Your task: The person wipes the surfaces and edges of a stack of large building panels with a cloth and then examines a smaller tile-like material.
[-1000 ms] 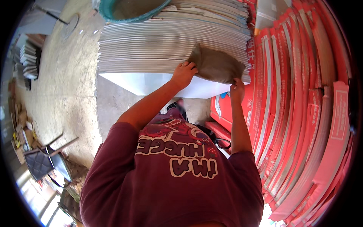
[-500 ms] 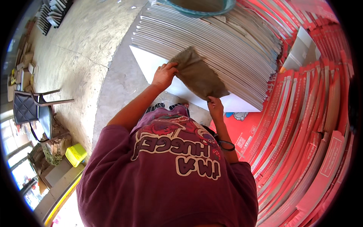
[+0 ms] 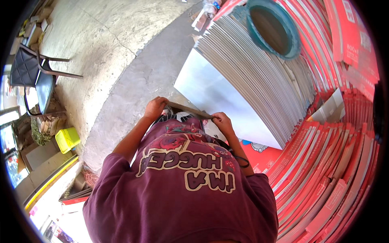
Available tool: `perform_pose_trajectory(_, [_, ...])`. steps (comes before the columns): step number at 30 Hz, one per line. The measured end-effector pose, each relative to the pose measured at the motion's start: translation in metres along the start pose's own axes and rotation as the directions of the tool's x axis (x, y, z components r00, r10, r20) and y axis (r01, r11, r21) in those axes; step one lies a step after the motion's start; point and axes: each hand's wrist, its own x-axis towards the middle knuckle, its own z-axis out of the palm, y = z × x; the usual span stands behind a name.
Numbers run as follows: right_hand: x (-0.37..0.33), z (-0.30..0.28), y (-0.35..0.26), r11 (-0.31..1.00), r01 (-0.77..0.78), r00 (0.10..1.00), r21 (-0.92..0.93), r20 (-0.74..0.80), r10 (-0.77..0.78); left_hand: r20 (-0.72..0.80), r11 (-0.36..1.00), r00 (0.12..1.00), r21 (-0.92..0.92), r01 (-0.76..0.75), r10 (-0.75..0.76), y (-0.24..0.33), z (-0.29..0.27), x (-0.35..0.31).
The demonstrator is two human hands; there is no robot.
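My left hand (image 3: 155,108) grips one end of a brown-grey cloth (image 3: 188,110), its fingers closed over the corner. The other end is pinched in my right hand (image 3: 222,122). Stretched between both hands, the cloth hangs close in front of my body and shows almost edge-on, so most of it is hidden. Beyond my hands stands a row of large thin tiles (image 3: 259,65) on edge. The nearest tile turns its white glossy face (image 3: 219,91) toward me.
A teal basin (image 3: 295,40) of murky brown water rests on the tiles at the far right. Red cartons (image 3: 308,174) stand packed along the right side. On the left are a dark armchair (image 3: 26,67) and a yellow-green container (image 3: 67,140) on the concrete floor.
Both hands have drawn the cloth back toward my body, away from the tiles, and it has turned edge-on. My view has swung left, so the tiles and basin appear further right.
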Motion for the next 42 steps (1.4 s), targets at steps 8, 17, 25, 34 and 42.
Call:
perform_pose_trajectory(8, [0.040,0.041,-0.073,0.946,0.054,0.997,-0.320,-0.026,-0.066,-0.010,0.996,0.998,-0.067,0.054,-0.054,-0.053,-0.047,-0.017])
perform_pose_trajectory(17, [0.064,0.048,-0.089,0.886,0.084,0.996,-0.456,0.033,-0.078,0.080,0.964,0.965,-0.075,0.255,-0.249,-0.056,-0.073,-0.020])
perform_pose_trajectory(25, [0.085,0.032,-0.082,0.885,0.104,0.995,-0.454,0.051,-0.090,0.051,0.940,0.942,-0.069,0.335,-0.332,-0.036,-0.053,-0.030])
perform_pose_trajectory(34, [0.095,0.015,-0.047,0.929,0.105,0.993,-0.356,0.090,-0.078,-0.064,0.974,0.973,-0.045,0.220,-0.222,-0.002,-0.038,-0.038])
perform_pose_trajectory(42, [0.109,0.024,-0.050,0.981,0.170,0.985,-0.087,0.046,-0.167,-0.105,0.955,0.951,-0.083,0.284,-0.291,-0.002,-0.025,-0.056])
